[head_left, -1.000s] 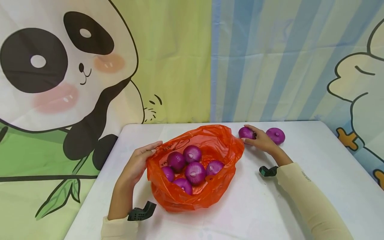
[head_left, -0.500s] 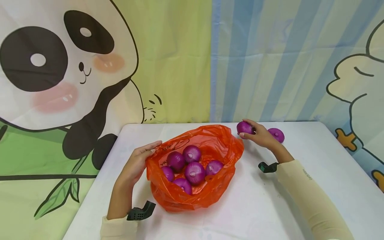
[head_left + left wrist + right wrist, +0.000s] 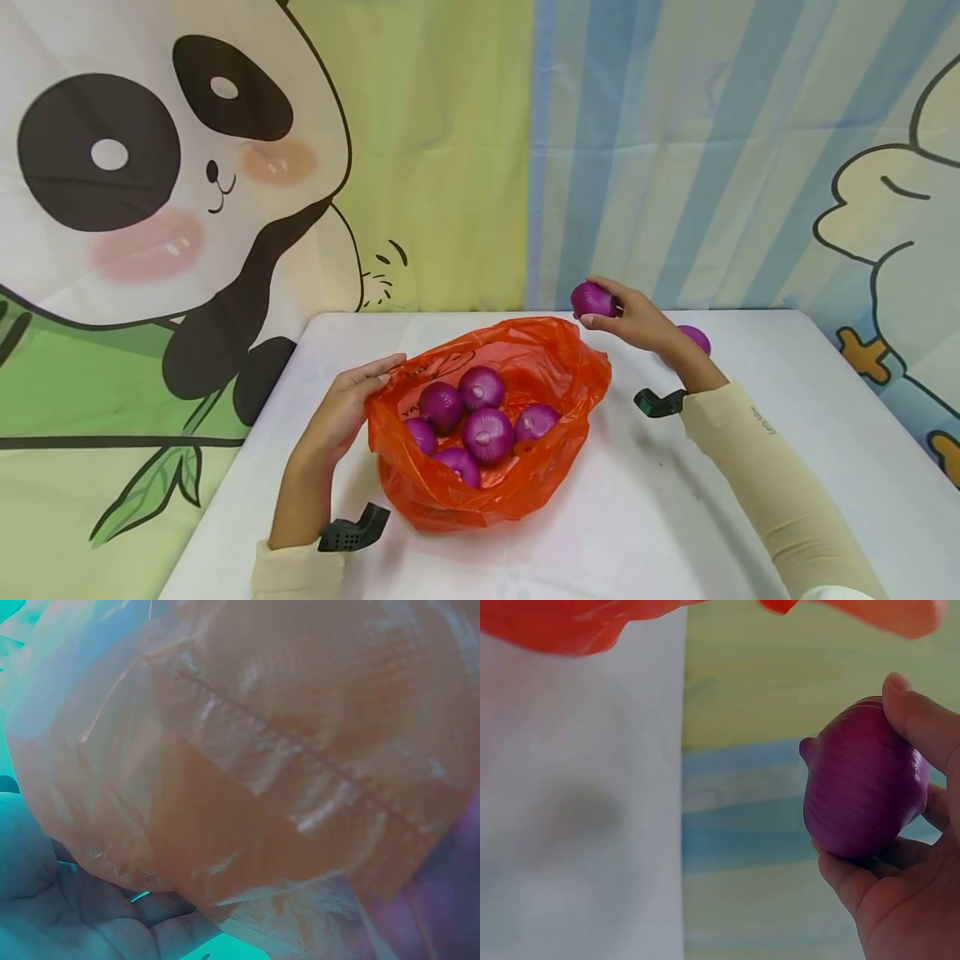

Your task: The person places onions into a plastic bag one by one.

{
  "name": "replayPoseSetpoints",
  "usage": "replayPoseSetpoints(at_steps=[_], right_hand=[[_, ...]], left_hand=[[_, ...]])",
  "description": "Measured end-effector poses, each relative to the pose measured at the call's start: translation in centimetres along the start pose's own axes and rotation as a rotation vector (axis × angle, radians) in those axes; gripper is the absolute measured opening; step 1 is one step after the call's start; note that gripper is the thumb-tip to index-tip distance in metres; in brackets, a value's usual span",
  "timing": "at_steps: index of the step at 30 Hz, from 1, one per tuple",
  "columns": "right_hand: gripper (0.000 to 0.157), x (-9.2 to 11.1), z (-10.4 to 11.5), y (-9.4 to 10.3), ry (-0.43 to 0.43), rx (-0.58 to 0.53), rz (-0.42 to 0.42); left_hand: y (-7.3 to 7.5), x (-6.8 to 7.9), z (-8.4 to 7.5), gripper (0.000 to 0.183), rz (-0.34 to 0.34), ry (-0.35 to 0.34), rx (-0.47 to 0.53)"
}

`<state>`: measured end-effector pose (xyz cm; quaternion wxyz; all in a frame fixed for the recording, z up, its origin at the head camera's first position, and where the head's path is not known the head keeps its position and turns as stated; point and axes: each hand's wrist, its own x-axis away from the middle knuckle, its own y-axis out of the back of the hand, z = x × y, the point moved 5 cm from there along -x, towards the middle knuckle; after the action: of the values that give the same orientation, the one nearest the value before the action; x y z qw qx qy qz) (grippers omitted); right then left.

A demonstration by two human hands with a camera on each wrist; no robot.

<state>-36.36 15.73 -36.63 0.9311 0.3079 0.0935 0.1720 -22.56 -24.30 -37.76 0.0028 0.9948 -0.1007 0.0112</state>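
A red plastic bag (image 3: 517, 510) stands wide-mouthed on the white table, with several purple onions (image 3: 489, 436) inside. At its left rim, my left hand (image 3: 337, 412) pinches the plastic between thumb and fingers. The left wrist view shows the bag's side (image 3: 247, 802) over part of that hand (image 3: 90, 919), so its fingertips are hidden there. My right hand (image 3: 636, 321) grips an onion (image 3: 592, 300) in the air, beyond the bag's right rim. Seen from the right wrist, thumb and fingers wrap around this onion (image 3: 862, 780).
Another onion (image 3: 695, 338) lies on the table at the back right, partly covered by the right forearm. The white table (image 3: 630, 525) ends at a back edge, with a printed curtain (image 3: 450, 167) behind it. Each wrist carries a small black device (image 3: 660, 403).
The right hand has lifted its onion off the table and carried it up and left, towards the bag. The left hand and bag have stayed put.
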Motion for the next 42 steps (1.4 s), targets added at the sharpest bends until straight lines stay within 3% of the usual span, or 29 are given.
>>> replayPoseSetpoints(at_steps=[7, 13, 26, 36, 42], right_hand=[[0.078, -0.1, 4.1, 1.2, 0.124, 0.027, 0.006], [0.071, 0.0, 6.5, 1.8, 0.164, -0.035, 0.014], [0.069, -0.1, 10.0, -0.2, 0.26, -0.126, 0.094], [0.068, -0.4, 12.7, -0.5, 0.345, -0.177, 0.158], [0.067, -0.6, 14.0, -1.7, 0.398, -0.331, 0.291]], left_hand=[[0.0, 0.0, 0.1, 0.043, -0.005, 0.007, -0.003], [-0.1, -0.1, 0.1, 0.043, -0.006, 0.008, -0.003], [-0.2, -0.2, 0.2, 0.043, 0.005, 0.01, -0.008], [-0.3, -0.5, 0.1, 0.043, 0.019, 0.005, -0.008], [-0.4, -0.5, 0.3, 0.043, 0.007, 0.011, -0.003]])
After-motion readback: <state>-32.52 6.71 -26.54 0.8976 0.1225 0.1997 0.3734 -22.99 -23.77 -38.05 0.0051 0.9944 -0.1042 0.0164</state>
